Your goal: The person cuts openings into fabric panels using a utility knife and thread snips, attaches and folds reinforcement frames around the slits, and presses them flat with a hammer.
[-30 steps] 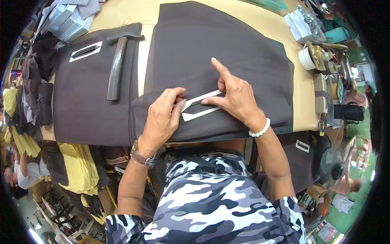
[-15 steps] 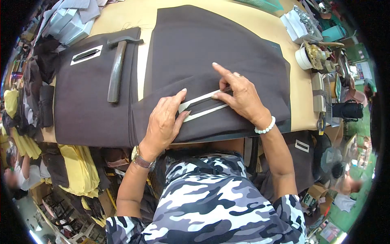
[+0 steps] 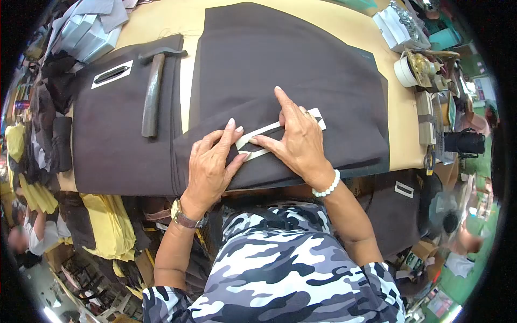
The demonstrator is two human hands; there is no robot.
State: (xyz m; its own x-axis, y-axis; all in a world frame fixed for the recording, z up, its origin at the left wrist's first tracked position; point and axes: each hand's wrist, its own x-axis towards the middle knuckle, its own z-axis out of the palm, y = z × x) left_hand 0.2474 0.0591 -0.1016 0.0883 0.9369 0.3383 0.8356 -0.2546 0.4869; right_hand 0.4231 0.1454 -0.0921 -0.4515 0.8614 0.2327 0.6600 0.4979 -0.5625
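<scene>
Landmark: hammer, wooden-handled, lying head outward on a folded dark brown fabric stack.

Item 1. Dark brown fabric panel, broad, spread on the counter to the right of the hammer.

Item 2. White rectangular strip frame, dark-centred, lying aslant on item 1, right of the hammer and nearer the wearer than its head.

Left hand: between hammer and right hand, at the frame's near-left end; thumb and forefinger spread, thumb touching the lower corner. Wristwatch worn.

Right hand: farther right of the hammer, over the frame; thumb stretched onto it, forefinger extended, the two wide apart. Whether the curled fingers grip cloth, cannot tell. White bead bracelet worn.

Item 3. Second white-edged frame, on the stack, left of the hammer head.

Item 4. Yellow cloth, hanging wearer-side and left of the hammer.
</scene>
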